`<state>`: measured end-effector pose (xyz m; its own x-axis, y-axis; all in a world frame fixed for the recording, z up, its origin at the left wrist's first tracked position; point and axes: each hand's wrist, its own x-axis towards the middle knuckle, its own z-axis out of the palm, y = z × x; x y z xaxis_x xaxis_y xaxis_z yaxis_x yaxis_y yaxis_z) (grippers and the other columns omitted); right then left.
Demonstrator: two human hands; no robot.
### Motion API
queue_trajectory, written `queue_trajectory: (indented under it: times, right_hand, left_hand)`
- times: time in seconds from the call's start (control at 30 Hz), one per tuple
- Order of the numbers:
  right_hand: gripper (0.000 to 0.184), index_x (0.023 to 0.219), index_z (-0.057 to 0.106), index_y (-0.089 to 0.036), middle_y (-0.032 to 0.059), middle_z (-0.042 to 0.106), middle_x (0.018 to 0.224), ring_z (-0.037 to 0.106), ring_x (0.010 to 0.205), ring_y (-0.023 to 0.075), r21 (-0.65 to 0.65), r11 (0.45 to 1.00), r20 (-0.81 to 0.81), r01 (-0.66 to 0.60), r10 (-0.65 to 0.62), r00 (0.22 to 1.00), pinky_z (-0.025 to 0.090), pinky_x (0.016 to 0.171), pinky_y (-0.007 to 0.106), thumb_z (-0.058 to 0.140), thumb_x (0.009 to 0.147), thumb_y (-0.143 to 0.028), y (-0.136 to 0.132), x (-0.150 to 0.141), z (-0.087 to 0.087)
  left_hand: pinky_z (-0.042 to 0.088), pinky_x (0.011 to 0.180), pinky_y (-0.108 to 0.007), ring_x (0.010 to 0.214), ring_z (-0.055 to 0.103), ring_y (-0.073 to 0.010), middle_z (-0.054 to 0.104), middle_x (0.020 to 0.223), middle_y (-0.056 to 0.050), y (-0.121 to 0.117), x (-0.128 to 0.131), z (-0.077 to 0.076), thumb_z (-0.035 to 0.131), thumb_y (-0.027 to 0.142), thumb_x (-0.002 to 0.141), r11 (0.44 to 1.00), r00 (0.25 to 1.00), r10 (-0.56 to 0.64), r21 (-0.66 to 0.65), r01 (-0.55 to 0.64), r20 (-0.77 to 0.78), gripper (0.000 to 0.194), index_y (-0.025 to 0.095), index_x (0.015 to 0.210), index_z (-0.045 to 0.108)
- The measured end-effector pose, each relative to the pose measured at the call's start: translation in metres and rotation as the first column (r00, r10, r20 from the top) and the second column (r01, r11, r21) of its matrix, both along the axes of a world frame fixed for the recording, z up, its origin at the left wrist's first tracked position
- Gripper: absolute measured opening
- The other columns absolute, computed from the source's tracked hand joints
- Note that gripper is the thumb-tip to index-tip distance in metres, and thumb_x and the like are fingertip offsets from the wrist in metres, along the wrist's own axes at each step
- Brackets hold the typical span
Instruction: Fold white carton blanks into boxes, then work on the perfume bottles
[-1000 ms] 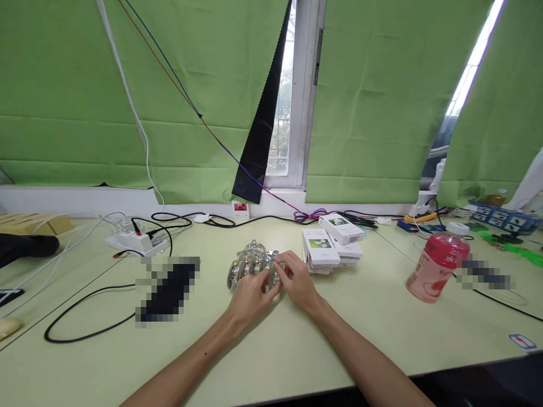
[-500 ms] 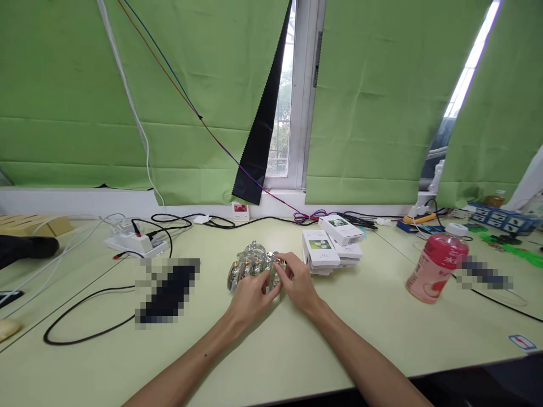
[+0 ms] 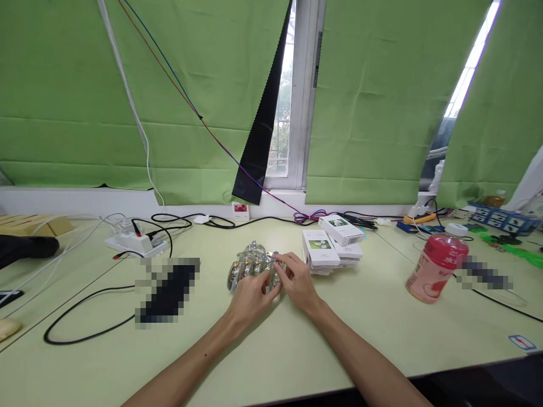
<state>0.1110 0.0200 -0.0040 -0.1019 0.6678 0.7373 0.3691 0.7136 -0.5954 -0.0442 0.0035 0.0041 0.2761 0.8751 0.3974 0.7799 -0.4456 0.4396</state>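
Observation:
A row of shiny silver pocket watches (image 3: 246, 270) stands on edge on the table, with small knobs, some gold-coloured, along the top. More silvery pieces lie just behind them. My left hand (image 3: 251, 293) is closed at the front right of the row, thumb and fingers around the end watch. From the right, my right hand (image 3: 298, 281) pinches at the top of that same watch. The fingers of both hands nearly meet there and cover most of it.
White boxes (image 3: 324, 255) with green pictures are stacked just right of my hands. Farther right stands a pink bottle (image 3: 439, 268). A blurred dark object (image 3: 172, 291), a black cable and a white power strip (image 3: 136, 243) lie left. Cables (image 3: 250, 221) run along the wall.
My right hand's fingers have shifted very slightly over the top of the end watch. Everything else looks the same.

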Motion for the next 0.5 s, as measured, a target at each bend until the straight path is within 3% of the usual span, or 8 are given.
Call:
queue_trajectory:
  times: [0.17, 0.5]
  right_hand:
    - [0.023, 0.114, 0.068, -0.022, 0.0058, 0.065, 0.097, 0.05, 0.056, 0.0111, 0.02, 1.0, -0.011, -0.004, 0.005, 1.0, 0.047, 0.056, 0.027, 0.053, 0.098, -0.025, 0.0005, 0.0, -0.0024]
    - [0.011, 0.094, 0.066, -0.019, 0.0054, 0.064, 0.093, 0.05, 0.057, 0.0109, 0.038, 0.998, -0.083, -0.04, 0.043, 0.996, 0.043, 0.052, 0.025, 0.056, 0.095, -0.022, 0.0055, -0.003, -0.0045]
  left_hand:
    - [0.027, 0.054, -0.026, 0.049, 0.039, -0.0115, 0.048, 0.053, 0.004, -0.0008, -0.0005, -0.0008, 0.049, 0.044, 0.089, 1.0, 1.0, -0.001, 0.011, 0.001, 0.0, 0.035, 0.022, 0.064, 0.039]
    - [0.026, 0.055, -0.026, 0.049, 0.04, -0.012, 0.048, 0.053, 0.004, -0.0006, 0.0005, 0.0027, 0.049, 0.045, 0.089, 1.0, 1.0, 0.007, -0.001, -0.007, -0.009, 0.036, 0.022, 0.064, 0.038]
